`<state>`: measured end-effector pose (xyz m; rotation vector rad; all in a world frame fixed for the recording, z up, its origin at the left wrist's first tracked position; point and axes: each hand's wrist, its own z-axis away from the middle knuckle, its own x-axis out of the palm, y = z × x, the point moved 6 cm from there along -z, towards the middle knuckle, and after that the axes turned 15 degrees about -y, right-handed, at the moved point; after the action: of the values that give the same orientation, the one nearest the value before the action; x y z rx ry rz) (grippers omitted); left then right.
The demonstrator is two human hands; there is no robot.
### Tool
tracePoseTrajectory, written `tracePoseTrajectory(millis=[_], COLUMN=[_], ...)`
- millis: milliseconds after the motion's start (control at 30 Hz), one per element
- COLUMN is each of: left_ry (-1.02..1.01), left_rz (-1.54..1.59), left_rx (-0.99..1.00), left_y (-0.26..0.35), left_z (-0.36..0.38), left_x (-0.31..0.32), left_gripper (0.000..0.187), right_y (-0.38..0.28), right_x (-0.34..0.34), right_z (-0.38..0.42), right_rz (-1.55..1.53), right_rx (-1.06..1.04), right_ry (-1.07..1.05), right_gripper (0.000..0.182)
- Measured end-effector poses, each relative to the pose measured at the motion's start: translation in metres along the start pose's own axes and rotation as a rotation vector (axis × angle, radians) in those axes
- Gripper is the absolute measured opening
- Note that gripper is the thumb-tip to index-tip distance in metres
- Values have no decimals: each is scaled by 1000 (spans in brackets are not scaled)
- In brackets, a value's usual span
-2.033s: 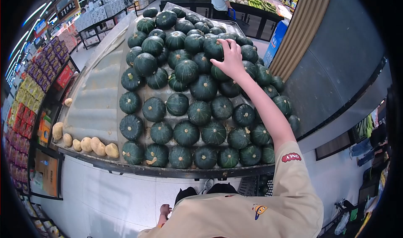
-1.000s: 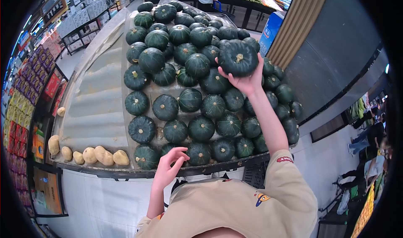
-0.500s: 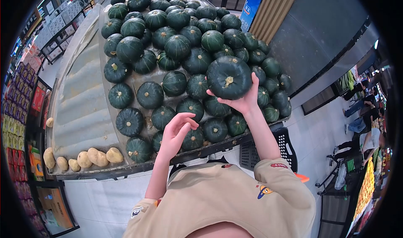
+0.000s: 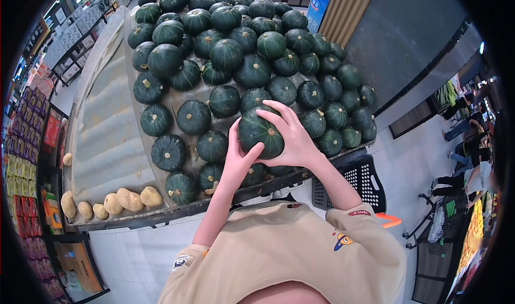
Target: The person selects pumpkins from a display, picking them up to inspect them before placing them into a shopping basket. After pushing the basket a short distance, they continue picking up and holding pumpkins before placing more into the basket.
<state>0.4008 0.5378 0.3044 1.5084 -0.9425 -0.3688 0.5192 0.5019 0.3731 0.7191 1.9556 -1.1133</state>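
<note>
A round dark green pumpkin (image 4: pixel 259 134) is held between my two hands above the front part of the pumpkin pile. My left hand (image 4: pixel 239 156) is wrapped round its lower left side, with the thumb on the near face. On the right and top of the same pumpkin lie the spread fingers of my right hand (image 4: pixel 288 138). Many more dark green pumpkins (image 4: pixel 193 117) surround the hands on the sloping display stand (image 4: pixel 244 194). The pumpkin's underside is hidden.
Several potatoes (image 4: pixel 129 199) line the stand's front left edge beside a ridged grey surface (image 4: pixel 107 143). A black perforated basket (image 4: pixel 365 183) is below the stand at right. People and a shopping cart (image 4: pixel 440 218) are at far right. Packaged goods (image 4: pixel 24 143) fill shelves at left.
Both hands have come together on a pumpkin at the centre. My right hand moved down and left; my left hand moved right from empty air to the pumpkin. The view shifted slightly.
</note>
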Motion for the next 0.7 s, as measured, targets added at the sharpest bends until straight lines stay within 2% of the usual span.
tracePoseTrajectory(millis=[67,133,200,267,333,400,467,600,700], left_ry=[20,85,98,114,77,109,50,70,-3], left_rz=[3,182,212,240,353,335,607,650,710], left_rx=[5,-48,-35,-17,-10,-28,-46,-20,-14], left_y=[-7,-15,-16,-18,-23,-27,-38,-37,-37], left_z=[2,6,10,14,17,21,22,26,29], left_x=[-3,-6,-9,-14,-18,-24,-26,-30,-31], left_gripper=[66,65,64,63,57,58,61,60,59], right_y=[-3,-1,2,5,15,19,27,24,25], right_x=[5,5,2,0,6,11,21,26,33], right_z=[2,4,5,8,9,8,8,1,-3], right_rz=[-3,-46,-221,-256,-463,-488,-551,-559,-606], right_rx=[-17,-16,-27,18,3,-5,40,12,3], right_ry=[-21,-42,-59,-97,-69,-77,-106,-116,-149], right_gripper=[88,89,90,92,95,97,103,101,105])
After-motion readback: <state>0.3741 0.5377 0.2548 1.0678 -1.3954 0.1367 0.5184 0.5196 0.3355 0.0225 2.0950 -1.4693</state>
